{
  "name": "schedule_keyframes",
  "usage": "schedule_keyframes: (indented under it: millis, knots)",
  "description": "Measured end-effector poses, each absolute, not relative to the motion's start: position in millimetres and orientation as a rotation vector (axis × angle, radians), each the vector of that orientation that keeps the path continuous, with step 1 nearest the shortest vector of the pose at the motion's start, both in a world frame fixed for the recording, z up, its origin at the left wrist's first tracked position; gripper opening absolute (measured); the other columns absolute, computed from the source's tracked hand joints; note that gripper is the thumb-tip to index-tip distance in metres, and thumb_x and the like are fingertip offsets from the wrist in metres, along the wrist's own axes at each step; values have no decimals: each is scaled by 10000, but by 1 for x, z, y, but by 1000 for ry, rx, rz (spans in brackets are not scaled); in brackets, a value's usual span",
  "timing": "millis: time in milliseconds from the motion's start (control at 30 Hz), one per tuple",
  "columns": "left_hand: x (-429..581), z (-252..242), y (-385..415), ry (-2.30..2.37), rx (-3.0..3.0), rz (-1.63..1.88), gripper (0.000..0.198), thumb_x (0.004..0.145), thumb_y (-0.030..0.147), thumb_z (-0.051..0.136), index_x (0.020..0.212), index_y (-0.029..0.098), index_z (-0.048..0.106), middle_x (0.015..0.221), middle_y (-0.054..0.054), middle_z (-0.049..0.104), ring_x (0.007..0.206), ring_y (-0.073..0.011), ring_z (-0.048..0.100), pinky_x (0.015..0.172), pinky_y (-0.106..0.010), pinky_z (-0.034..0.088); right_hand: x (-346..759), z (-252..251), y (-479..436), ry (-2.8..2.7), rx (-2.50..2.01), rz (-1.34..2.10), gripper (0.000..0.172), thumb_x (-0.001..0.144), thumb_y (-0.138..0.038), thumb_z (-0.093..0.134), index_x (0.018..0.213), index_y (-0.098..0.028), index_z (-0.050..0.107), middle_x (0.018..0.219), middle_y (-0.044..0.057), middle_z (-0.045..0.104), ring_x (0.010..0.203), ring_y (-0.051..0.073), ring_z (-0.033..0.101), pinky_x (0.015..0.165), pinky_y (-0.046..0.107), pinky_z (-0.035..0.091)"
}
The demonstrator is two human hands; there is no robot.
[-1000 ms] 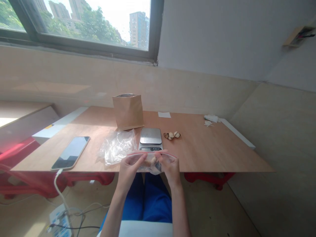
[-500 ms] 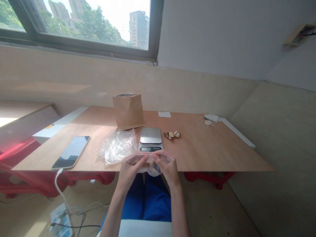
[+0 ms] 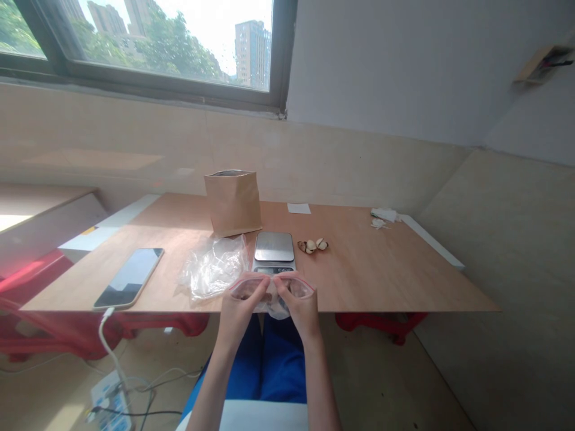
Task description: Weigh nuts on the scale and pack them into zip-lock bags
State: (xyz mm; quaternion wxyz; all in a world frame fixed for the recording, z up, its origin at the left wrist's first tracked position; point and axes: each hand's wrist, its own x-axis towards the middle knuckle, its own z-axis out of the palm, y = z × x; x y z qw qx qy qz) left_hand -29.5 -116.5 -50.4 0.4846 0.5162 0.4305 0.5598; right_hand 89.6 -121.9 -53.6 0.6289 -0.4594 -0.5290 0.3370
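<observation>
Both my hands hold a small clear zip bag with a red seal strip, just in front of the table's near edge. My left hand pinches the bag's top left of centre. My right hand pinches it right of centre, thumbs nearly meeting. Brownish pieces show through the plastic. Right behind the bag stands a small digital scale with a bare steel platform. A few nuts lie to the scale's right.
An open brown paper bag stands behind the scale. Crumpled clear plastic lies to its left, and a phone with a white cable further left. White scraps and a paper slip sit at the table's back.
My hands have drawn closer together along the bag's top, and the bag has bunched up and risen slightly towards the scale.
</observation>
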Motion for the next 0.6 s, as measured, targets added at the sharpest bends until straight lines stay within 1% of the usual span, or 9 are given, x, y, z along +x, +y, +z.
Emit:
schedule_keyframes:
  millis: [167,400,500,600]
  knots:
    - [-28,-53,-114,1065,1270,1364,230,689,367,653,792,162,648,775,-43,665,750,-187,631,671,-284,532,88,-58,-118,-1208,-1061,761,120,752,-297,599,753,-182,635,729,22,650,723,159,609,706,264,488]
    - [-21,-61,-113,1153,1270,1467,217,694,364,651,793,172,636,754,-23,648,714,-161,625,655,-250,519,81,-62,-117,-1152,-1070,710,110,763,-280,597,730,-177,610,709,11,622,712,144,596,693,235,474]
    - [-19,-63,-110,1134,1242,1468,216,707,361,639,803,168,643,790,-27,656,740,-159,625,677,-244,504,81,-65,-116,-1127,-1059,744,150,785,-315,574,767,-172,613,743,26,635,741,154,602,710,246,473]
    - [-21,-66,-106,1115,1178,1457,231,708,371,635,804,161,649,761,-24,660,731,-159,624,680,-245,494,84,-69,-114,-1095,-1100,748,221,811,-364,534,780,-164,622,760,44,652,749,164,606,719,260,470]
